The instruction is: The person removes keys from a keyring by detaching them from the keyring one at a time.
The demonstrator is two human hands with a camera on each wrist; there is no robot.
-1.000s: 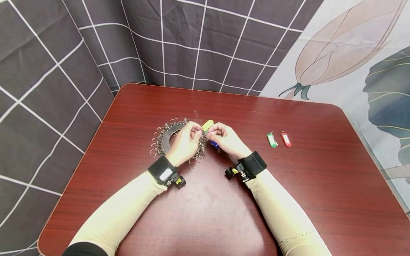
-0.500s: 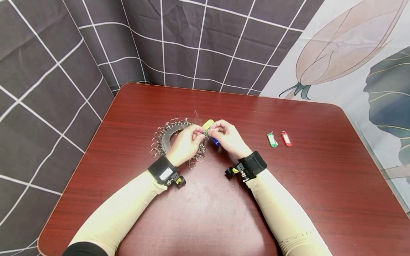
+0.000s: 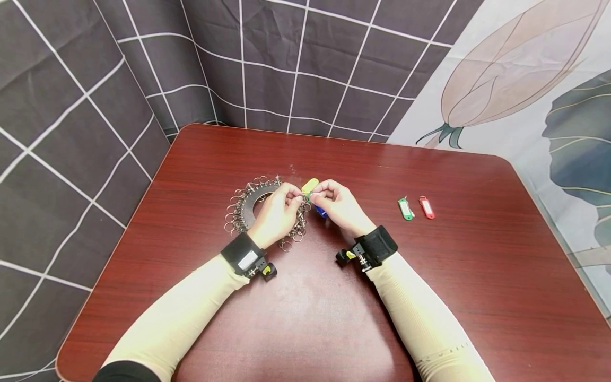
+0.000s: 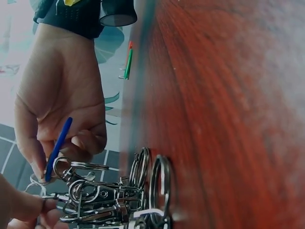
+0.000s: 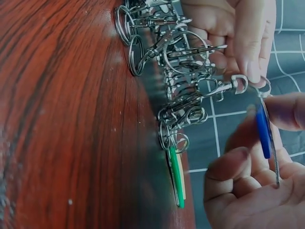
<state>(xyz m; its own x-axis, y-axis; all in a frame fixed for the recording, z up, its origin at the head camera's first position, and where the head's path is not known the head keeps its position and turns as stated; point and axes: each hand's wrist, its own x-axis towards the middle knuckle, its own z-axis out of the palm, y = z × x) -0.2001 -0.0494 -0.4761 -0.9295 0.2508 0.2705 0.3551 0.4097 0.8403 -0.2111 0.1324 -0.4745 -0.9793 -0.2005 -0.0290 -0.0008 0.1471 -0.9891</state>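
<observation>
Both hands meet over the middle of the red-brown desk, a bit nearer its far edge. The left hand has its fingers curled, and the fingertips pinch a small metal clip with a ring at its end. That clip hangs out from a big bunch of key rings, which lies in a round heap on the desk, partly under the left hand.

The right hand is curled too. Its thumb and fingers pinch a blue tag, and the top of the tag sits right at the ring of the clip. In the left wrist view the blue tag sticks up between the right hand's fingers, just above the rings.

A yellow tag shows just behind the two hands, touching the bunch. From the right wrist view, a green tag hangs at the edge of the bunch.

Well apart, toward the right edge of the desk, a green tag and a red tag lie side by side, near each other.

Behind the desk hangs a dark curtain with white squares.
</observation>
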